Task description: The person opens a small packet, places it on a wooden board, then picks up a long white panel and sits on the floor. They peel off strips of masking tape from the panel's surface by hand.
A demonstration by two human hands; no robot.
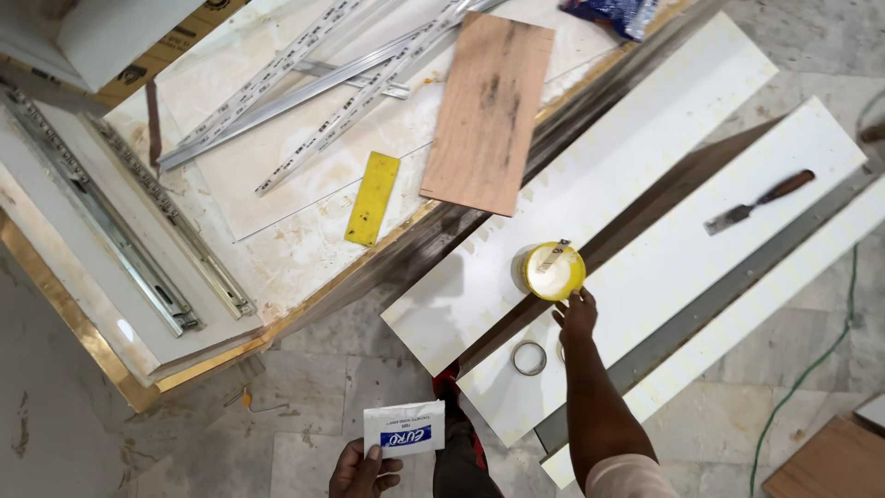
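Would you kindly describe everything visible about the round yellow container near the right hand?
The yellow container is a small round tub, apparently plastic, seen from above. It looks open, with pale yellow contents and a flat whitish strip resting across the top. It sits upright on a white board near the board's edge. The right hand reaches just below it, fingertips at or near its rim.

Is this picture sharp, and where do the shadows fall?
Head view: mostly sharp under soft, even light; the yellow tin casts a faint shadow leftward on the white board; straight boards bow slightly near the edges, a wide-lens effect.
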